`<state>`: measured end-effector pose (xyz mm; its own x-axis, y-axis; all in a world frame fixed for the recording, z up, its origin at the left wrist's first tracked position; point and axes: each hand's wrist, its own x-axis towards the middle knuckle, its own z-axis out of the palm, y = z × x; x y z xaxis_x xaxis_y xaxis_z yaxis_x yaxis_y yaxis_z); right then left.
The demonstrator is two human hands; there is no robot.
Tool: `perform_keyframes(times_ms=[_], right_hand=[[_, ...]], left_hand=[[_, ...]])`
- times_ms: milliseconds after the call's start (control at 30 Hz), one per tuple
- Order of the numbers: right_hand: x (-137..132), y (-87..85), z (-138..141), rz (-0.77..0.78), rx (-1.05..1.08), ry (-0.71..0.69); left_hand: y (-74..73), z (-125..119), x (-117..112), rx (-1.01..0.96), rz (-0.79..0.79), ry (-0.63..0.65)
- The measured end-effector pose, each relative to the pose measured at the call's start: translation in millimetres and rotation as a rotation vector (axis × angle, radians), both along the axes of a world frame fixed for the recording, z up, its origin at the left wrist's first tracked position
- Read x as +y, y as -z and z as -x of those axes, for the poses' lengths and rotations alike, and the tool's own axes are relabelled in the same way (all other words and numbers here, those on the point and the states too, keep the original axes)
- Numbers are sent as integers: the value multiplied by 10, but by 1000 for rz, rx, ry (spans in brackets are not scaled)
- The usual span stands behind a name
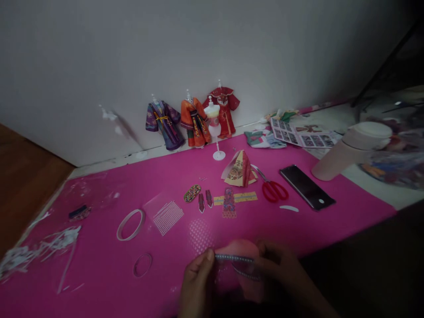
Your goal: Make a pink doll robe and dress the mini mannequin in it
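My left hand [198, 282] and my right hand [281, 269] are low in the picture, both pinched on the ends of a thin grey studded strip [234, 258] stretched between them. Under the strip lies a small pink paper piece [243, 249] that the hands also seem to hold. They hover over the near edge of a bright pink mat [99, 282]. Just beyond them lie small patterned paper cut-outs [229, 202] and a folded patterned paper piece [240, 170].
Three paper robes [194, 117] on tiny stands and a bare white mannequin [215, 128] stand by the wall. Red scissors [273, 189], a dark phone [306, 186], a tipped pale bottle [351, 148], tape rings [130, 224], a gem sheet [167, 216] and paper scraps [39, 249] lie around.
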<state>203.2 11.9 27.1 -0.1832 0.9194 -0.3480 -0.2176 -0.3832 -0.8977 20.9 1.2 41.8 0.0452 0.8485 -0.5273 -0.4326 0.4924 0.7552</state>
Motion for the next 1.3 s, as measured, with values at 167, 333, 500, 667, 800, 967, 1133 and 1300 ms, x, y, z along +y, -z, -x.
perform_keyframes(times_ms=[167,333,500,667,800,967,1133,1300], right_hand=[[29,44,7,22,-34,0],[51,102,56,53,25,19],[52,153,98,60,74,7],[55,191,139,7,60,19],[65,152,179,-20,32,10],[51,82,141,-97,-37,-35],[12,67,65,-235,-130,-117],[3,56,68,-208,-113,-108]], left_hand=[[131,46,-34,139,-144,101],[259,-18,-70,264,-391,287],[236,-130,-96,366,-395,262],[270,-208,-110,340,-387,186],[249,-218,-90,392,-340,198],[164,-145,-58,381,-279,259],[152,-73,-42,329,-310,268],[87,-78,-30,324,-303,306]])
